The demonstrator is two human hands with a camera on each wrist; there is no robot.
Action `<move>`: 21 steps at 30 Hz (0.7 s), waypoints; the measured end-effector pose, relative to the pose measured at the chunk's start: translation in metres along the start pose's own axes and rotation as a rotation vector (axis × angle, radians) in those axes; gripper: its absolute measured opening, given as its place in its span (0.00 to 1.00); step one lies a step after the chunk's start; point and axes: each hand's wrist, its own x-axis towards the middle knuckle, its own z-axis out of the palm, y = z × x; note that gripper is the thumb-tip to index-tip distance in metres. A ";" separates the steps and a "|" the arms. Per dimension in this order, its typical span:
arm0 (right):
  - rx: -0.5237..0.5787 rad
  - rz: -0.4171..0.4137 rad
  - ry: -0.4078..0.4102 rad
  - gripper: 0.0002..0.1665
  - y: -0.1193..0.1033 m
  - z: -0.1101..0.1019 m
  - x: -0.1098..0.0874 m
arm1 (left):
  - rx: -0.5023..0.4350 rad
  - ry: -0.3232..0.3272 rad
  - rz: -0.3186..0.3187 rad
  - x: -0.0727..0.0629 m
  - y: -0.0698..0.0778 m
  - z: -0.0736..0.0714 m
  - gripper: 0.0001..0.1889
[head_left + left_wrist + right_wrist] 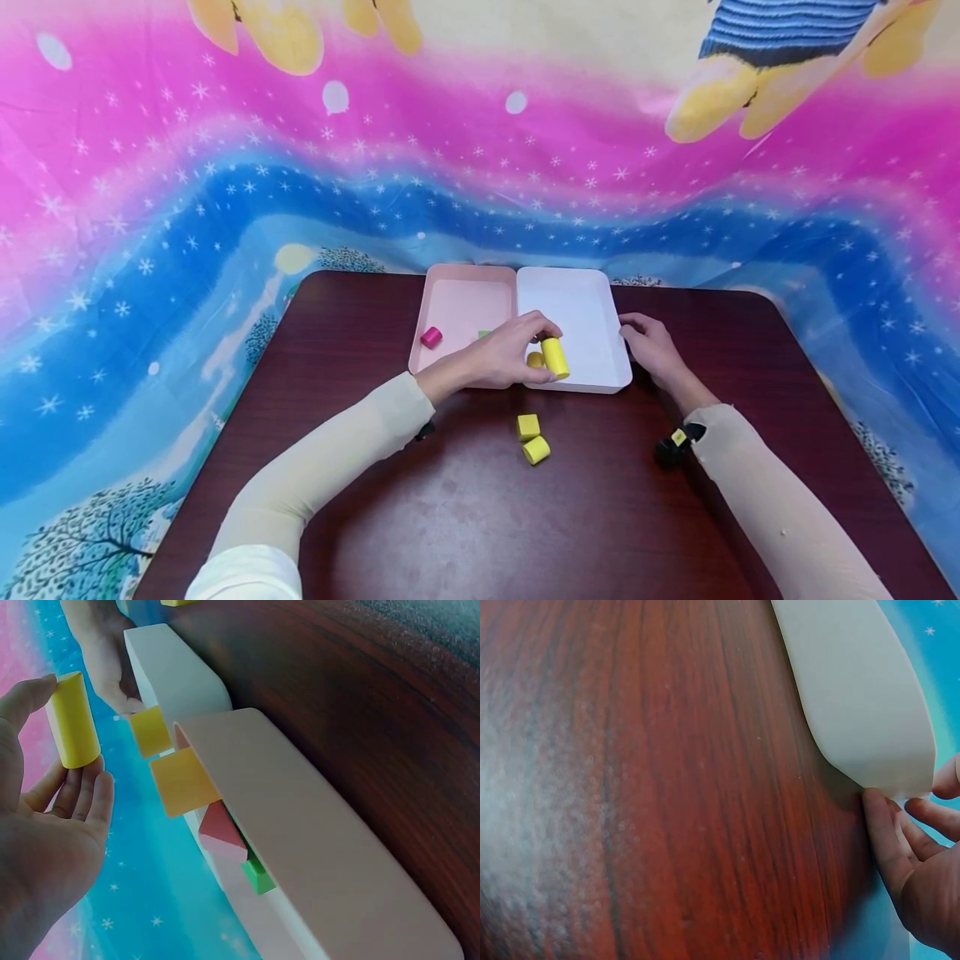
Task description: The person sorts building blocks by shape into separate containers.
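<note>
A yellow cylinder block (pixel 555 357) is pinched endwise between the thumb and fingers of my left hand (pixel 501 346), over the near left part of the white tray (pixel 600 333). Below it, a darker yellow block (pixel 535 359) shows in that tray. My right hand (pixel 654 346) touches the white tray's right outer wall; in the right wrist view its fingers (pixel 885 832) lie against the tray's corner. To the left, the pink tray (pixel 450 283) holds a magenta block (pixel 431 337) and a green block (pixel 483 334), partly hidden by my left hand.
A yellow cube (pixel 528 427) and a short yellow cylinder (pixel 536 450) lie on the brown table (pixel 450 517), nearer me than the trays. In the left wrist view, an orange block (pixel 184 782) and a pink-red block (pixel 223 831) show past the pink tray's wall. Printed cloth hangs behind.
</note>
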 end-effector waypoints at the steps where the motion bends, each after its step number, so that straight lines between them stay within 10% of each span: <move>1: 0.001 0.000 0.000 0.30 0.000 0.000 0.000 | -0.001 -0.002 0.001 0.000 -0.001 0.001 0.33; 21: 0.006 -0.007 0.000 0.30 0.000 0.000 0.000 | 0.068 -0.024 -0.021 0.013 -0.013 0.009 0.34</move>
